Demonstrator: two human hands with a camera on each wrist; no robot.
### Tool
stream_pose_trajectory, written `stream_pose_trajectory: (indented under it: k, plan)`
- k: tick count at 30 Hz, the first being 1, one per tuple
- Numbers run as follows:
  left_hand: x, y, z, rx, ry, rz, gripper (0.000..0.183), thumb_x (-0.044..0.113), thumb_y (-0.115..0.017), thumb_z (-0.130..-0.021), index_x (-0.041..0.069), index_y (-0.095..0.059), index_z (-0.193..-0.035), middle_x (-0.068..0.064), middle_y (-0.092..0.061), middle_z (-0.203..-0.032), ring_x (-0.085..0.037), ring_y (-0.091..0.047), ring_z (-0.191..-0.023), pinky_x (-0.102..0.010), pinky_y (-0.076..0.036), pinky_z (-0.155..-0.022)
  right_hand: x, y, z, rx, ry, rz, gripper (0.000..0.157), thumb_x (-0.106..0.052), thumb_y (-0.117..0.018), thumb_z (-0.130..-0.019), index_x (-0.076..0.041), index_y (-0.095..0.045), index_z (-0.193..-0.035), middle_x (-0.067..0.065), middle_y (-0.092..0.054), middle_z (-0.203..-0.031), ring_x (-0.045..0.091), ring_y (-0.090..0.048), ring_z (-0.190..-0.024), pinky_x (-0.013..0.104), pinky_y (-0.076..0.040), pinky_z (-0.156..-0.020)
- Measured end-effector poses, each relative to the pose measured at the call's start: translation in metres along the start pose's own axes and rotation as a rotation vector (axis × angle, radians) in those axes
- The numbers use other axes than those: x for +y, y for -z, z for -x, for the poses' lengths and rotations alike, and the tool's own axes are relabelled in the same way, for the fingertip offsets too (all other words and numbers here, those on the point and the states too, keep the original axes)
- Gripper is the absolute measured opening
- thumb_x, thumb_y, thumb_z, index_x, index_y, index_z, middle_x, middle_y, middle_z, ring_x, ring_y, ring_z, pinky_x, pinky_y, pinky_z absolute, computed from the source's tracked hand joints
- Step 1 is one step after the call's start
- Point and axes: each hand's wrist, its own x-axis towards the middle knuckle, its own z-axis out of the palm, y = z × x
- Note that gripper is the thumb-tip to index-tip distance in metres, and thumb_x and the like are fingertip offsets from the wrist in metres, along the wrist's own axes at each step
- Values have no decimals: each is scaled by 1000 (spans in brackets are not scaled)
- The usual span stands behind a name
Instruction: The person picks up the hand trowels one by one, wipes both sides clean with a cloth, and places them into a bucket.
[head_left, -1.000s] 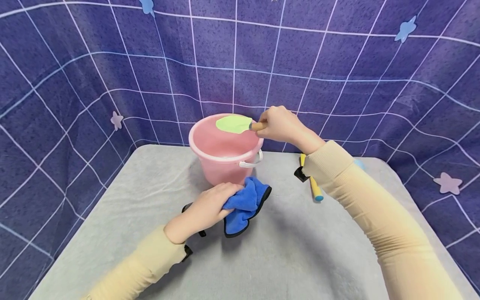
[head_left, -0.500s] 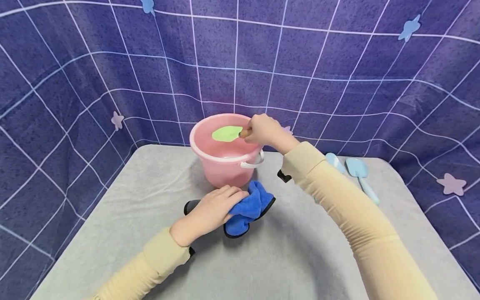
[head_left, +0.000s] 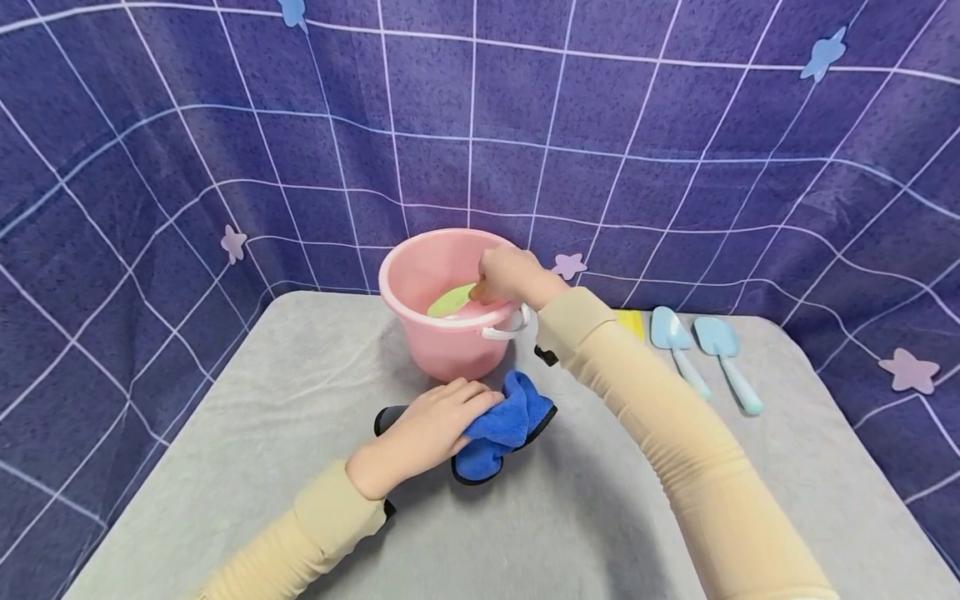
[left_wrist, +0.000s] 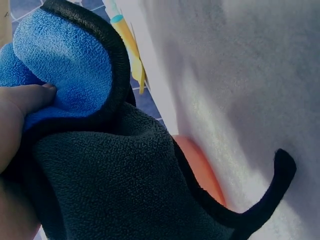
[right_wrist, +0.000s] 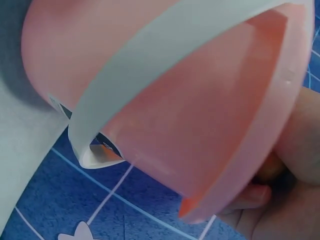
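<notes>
In the middle of the head view, a round pink plastic bucket (head_left: 446, 350) with a white curved handle (head_left: 498, 334) is placed upright on the grey table (head_left: 262, 392). Inside its mouth, a light-green leaf-shaped trowel (head_left: 452, 300) is held by the right hand (head_left: 512, 275). The fingers of this hand are curled round the brown grip (head_left: 473, 292) of the trowel, which is mostly covered by them. The blade is pointed toward the left; it cannot be told if the bottom of the bucket is touched.

Just below the bucket, a soft blue and dark grey cloth with black edging (head_left: 513, 421) is gripped by the left hand (head_left: 435, 429). In the left wrist view, the thumb (left_wrist: 37, 96) is seen pressed on the blue side, so the cloth is pinched.

At the right of the frame, a light-blue shovel (head_left: 670, 327) and a second light-blue shovel (head_left: 717, 336) are laid side by side. Near them, a yellow object (head_left: 632, 322) is partly hidden by the beige right sleeve (head_left: 660, 425).
</notes>
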Motion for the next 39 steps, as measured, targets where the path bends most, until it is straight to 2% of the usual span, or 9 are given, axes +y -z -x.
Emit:
stream_pose_trajectory:
  k: [7, 17, 24, 29, 34, 39]
  plan:
    - [2, -4, 1, 25, -13, 19, 54, 7, -73, -75, 14, -53, -125, 1, -58, -115, -16, -54, -106, -32, -48, -89, -3, -12, -8, -51, 85, 25, 19, -29, -71, -74, -12, -66, -67, -1, -61, -69, 19, -54, -66, 31, -45, -62]
    - [6, -6, 1, 21, -10, 13, 54, 8, -73, -75, 15, -53, -125, 1, -58, -116, -16, -53, -107, -32, -48, -89, -4, -24, -12, -166, 86, -27, 19, -27, -71, -79, -10, -66, -72, 0, -59, -71, 16, -52, -61, 25, -43, -56]
    - [4, -5, 2, 40, -1, 31, 54, 8, -73, -76, 14, -53, -125, 1, -57, -116, -16, -53, -107, -32, -47, -90, -1, -23, -9, -215, 81, -99, 28, -37, -72, -80, -9, -68, -75, -1, -57, -69, 12, -50, -58, 22, -41, -54]
    - [3, -4, 3, 53, 2, 35, 49, 10, -71, -78, 14, -53, -124, 1, -58, -116, -16, -54, -107, -32, -47, -91, 1, -18, -10, -180, 117, -1, 29, -39, -72, -79, -10, -71, -77, 0, -64, -72, 13, -55, -63, 23, -45, -60]
    - [2, -2, 3, 60, 3, 50, 44, 11, -68, -82, 13, -54, -124, 0, -58, -116, -16, -54, -107, -32, -47, -92, 2, -11, -10, -124, 187, 105, 17, -25, -68, -79, -8, -71, -76, 1, -66, -73, 15, -56, -68, 28, -49, -68]
    - [-1, -1, 4, 83, 13, 55, 42, 14, -67, -84, 12, -54, -123, 0, -58, -116, -17, -54, -107, -32, -47, -91, 1, 3, 4, -48, 259, 119, 10, -15, -63, -80, -6, -69, -81, 2, -64, -75, 15, -54, -68, 30, -49, -70]
